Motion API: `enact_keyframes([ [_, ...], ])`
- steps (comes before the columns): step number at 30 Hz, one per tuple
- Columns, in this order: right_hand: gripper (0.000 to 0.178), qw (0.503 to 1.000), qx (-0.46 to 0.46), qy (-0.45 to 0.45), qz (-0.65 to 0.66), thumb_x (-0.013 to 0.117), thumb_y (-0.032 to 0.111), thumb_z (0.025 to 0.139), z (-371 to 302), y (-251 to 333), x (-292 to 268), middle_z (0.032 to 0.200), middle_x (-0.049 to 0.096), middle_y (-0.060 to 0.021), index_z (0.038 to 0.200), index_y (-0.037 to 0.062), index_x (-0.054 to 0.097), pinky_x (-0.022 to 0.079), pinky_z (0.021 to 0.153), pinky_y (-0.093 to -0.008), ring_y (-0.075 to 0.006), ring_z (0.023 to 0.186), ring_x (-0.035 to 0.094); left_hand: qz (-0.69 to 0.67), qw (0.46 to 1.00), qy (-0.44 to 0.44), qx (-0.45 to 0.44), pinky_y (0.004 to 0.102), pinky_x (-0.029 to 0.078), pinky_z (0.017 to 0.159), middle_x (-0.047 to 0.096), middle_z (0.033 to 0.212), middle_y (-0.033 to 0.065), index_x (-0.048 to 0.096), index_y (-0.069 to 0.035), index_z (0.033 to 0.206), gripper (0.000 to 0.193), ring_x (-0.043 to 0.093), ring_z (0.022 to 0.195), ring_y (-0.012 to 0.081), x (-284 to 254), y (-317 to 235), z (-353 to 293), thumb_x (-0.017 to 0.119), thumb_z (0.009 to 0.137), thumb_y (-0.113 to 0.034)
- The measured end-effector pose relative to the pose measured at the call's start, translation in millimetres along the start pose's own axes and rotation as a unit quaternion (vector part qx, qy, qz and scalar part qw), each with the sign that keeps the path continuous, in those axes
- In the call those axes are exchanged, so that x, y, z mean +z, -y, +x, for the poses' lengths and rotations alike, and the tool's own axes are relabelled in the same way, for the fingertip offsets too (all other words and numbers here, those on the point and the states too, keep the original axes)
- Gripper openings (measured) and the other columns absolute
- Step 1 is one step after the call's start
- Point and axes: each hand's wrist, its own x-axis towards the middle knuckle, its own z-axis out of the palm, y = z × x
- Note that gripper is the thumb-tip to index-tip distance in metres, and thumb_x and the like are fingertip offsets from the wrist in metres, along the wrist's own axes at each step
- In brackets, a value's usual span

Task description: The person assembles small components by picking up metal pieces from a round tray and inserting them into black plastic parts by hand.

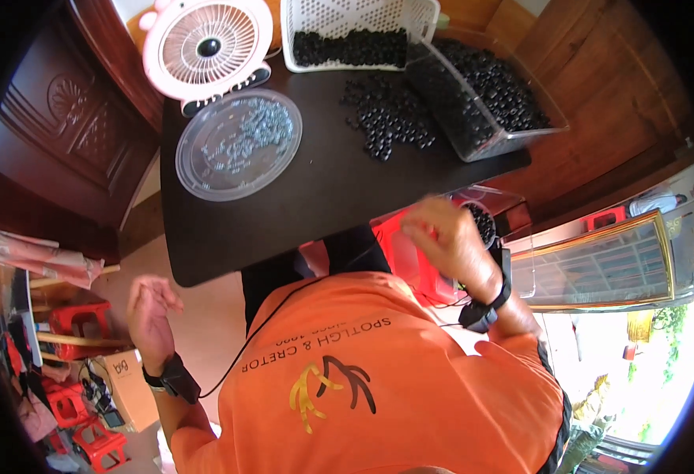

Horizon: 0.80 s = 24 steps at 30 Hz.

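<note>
My right hand (pixel 446 237) is just off the table's front right edge, fingers curled together; whatever they may hold is hidden. My left hand (pixel 153 312) is raised off the table's front left corner, its fingers loosely bent and apart, with nothing visible in it. On the dark table (pixel 307 189), a round clear plastic lid (pixel 220 178) carries many small bluish clear pieces (pixel 264 130). Loose shiny black beads (pixel 390 118) lie spread at the right. Beside them a clear bin (pixel 493 144) holds more black beads. Both wrists wear black bands with small devices.
A pink fan (pixel 209 47) stands behind the lid. Next to it, a white perforated basket (pixel 347 17) contains black pieces. Below the right hand are a red stool (pixel 414 265) and a container of black beads (pixel 481 225). Red stools (pixel 100 442) and a cardboard box (pixel 130 387) stand left.
</note>
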Motion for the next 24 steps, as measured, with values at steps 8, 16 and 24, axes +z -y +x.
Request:
enact_keyframes([
  [8, 0.017, 0.931, 0.32, 0.176, 0.003, 0.059, 0.018, 0.084, -183, -88, 81, 0.079, 0.066, -0.0193, 0.087, 0.0032, 0.066, 0.051, 0.065, -0.0429, -0.0355, 0.074, 0.065, 0.057, 0.86, -0.111, -0.495, 0.0352, 0.052, 0.06, 0.064, 0.086, 0.0095, 0.058, -0.004, 0.106, 0.036, 0.063, 0.074, 0.0212, -176, 281, -172, 0.05, 0.092, -0.036],
  [16, 0.028, 0.811, 0.413, 0.11, 0.399, 0.059, 0.023, 0.087, -225, -73, 104, 0.107, 0.068, -0.0155, 0.107, 0.0059, 0.067, 0.048, 0.086, -0.0378, -0.0259, 0.1, 0.064, 0.021, 0.842, -0.097, -0.531, 0.0355, 0.051, 0.064, 0.064, 0.089, 0.0099, 0.058, -0.004, 0.108, 0.037, 0.062, 0.078, 0.0218, -152, 300, -233, 0.051, 0.092, -0.037],
  [24, 0.029, 0.799, 0.432, 0.181, 0.378, 0.06, 0.023, 0.087, -196, -107, 134, 0.108, 0.067, -0.0155, 0.109, 0.0051, 0.066, 0.048, 0.087, -0.0376, -0.026, 0.101, 0.063, -0.021, 0.83, -0.096, -0.549, 0.0358, 0.05, 0.069, 0.064, 0.093, 0.0104, 0.058, -0.004, 0.109, 0.038, 0.061, 0.083, 0.0225, -132, 313, -203, 0.052, 0.091, -0.037],
])
